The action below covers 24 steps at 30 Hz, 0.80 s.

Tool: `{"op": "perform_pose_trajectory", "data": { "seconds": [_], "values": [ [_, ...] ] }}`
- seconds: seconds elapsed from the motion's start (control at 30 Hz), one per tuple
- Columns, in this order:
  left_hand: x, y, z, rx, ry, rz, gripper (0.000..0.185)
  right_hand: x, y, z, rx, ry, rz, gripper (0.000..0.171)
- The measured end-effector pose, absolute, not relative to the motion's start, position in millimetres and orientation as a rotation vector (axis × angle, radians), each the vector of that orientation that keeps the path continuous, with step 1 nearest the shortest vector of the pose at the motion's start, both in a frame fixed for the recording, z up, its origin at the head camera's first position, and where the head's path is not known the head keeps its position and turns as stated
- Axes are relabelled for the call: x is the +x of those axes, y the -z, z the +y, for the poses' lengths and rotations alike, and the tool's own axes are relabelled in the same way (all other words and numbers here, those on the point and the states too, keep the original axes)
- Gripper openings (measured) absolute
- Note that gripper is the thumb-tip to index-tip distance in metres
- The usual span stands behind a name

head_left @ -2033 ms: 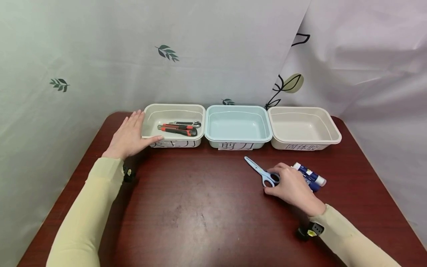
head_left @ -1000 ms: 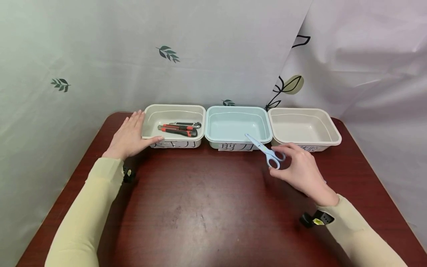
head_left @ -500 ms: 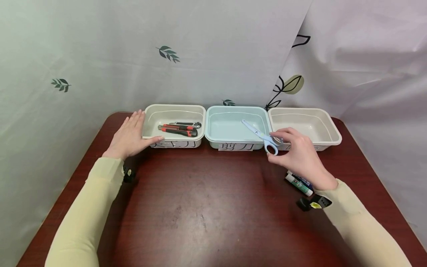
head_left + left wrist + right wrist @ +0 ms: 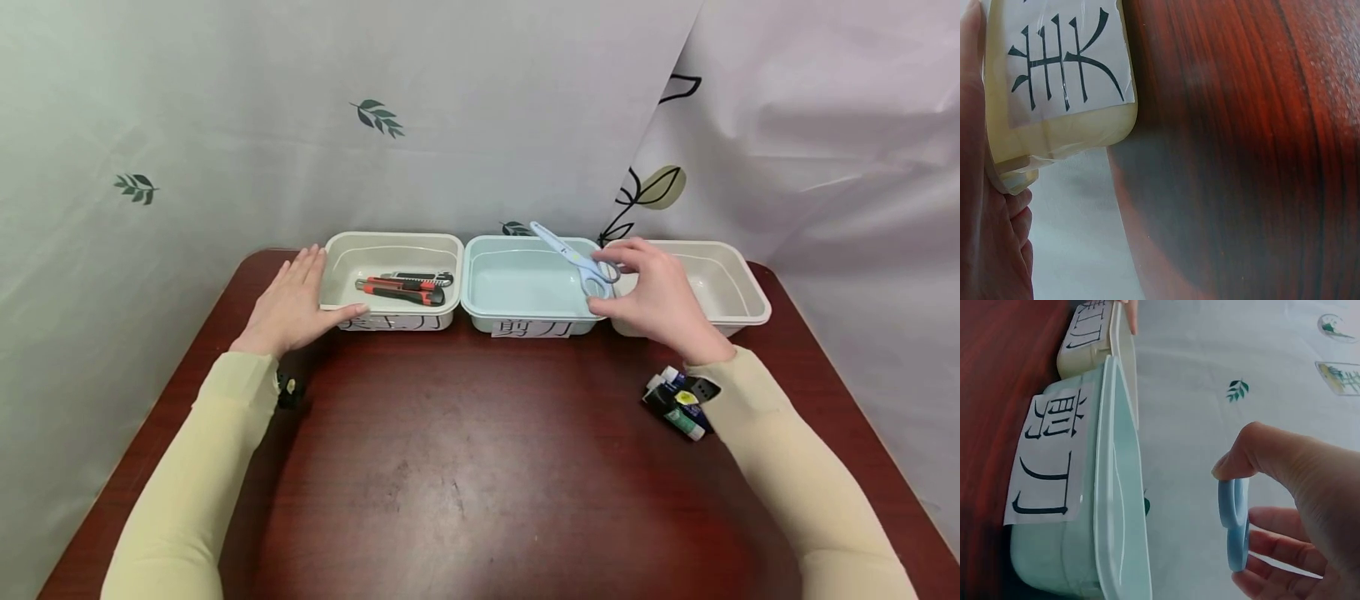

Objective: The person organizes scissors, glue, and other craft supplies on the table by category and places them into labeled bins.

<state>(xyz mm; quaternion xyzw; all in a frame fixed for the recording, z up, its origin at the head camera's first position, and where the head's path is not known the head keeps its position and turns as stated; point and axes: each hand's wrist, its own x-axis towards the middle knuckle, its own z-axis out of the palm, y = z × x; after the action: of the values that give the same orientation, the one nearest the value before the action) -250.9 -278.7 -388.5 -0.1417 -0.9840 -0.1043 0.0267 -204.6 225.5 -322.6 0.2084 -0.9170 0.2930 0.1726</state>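
At the left, the left hand rests against the left tub near the far left corner of the surface. Its fingers are extended along the tub's left rim and its thumb along the front rim; it grasps nothing. A black wrist device sits at the cuff of the pale left sleeve.

The left tub is off-white, with a written label on its front, and holds three box cutters, red, black and silver, towards its right side. Just beside it, at the middle of the surface's far edge, stands the blue tub with its own front label.

The light-blue scissors are in the air over the right part of the blue tub, blades pointing away and to the left. The right hand pinches them by the handle loops between thumb and fingers.

Behind that hand, near the far right corner, stands the off-white right tub, partly hidden. In front of it, towards the right edge, glue sticks lie close together, partly covered by the right wrist's device.
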Motion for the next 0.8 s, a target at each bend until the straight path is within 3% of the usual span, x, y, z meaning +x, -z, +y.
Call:
{"op": "perform_pose_trajectory", "data": {
  "seconds": [0.47,0.8],
  "values": [
    [-252.2,387.7,-278.3,-0.441,0.316,-3.04,0.121,-258.0,328.6,206.2,0.65,-0.784,-2.782,0.057],
    [-251.6,390.9,-279.6,-0.442,0.324,-3.033,0.12,-280.1,350.4,190.4,0.88,-0.589,-2.931,0.057]
  ]
}}
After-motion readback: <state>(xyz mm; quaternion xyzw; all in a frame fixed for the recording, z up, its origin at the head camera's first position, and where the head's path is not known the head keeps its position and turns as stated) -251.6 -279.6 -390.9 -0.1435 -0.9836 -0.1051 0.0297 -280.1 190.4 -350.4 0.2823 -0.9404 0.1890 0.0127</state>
